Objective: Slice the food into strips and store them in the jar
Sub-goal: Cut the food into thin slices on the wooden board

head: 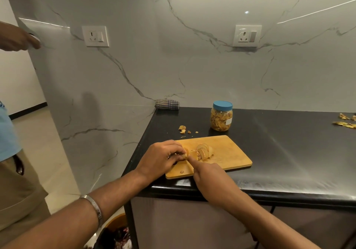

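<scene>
Several slices already lie fanned on the board; the left hand pinches the uncut end, while the right hand is curled, probably round a knife hidden from view. The jar, lidded and nearly full, stands behind on the tabletop. Slicing and storing remain. Board sits near the left edge; open room lies rightward.

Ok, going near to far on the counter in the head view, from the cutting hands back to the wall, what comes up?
right hand → cutting board → loose scraps → blue-lidded jar → folded checked cloth → wall sockets
</scene>
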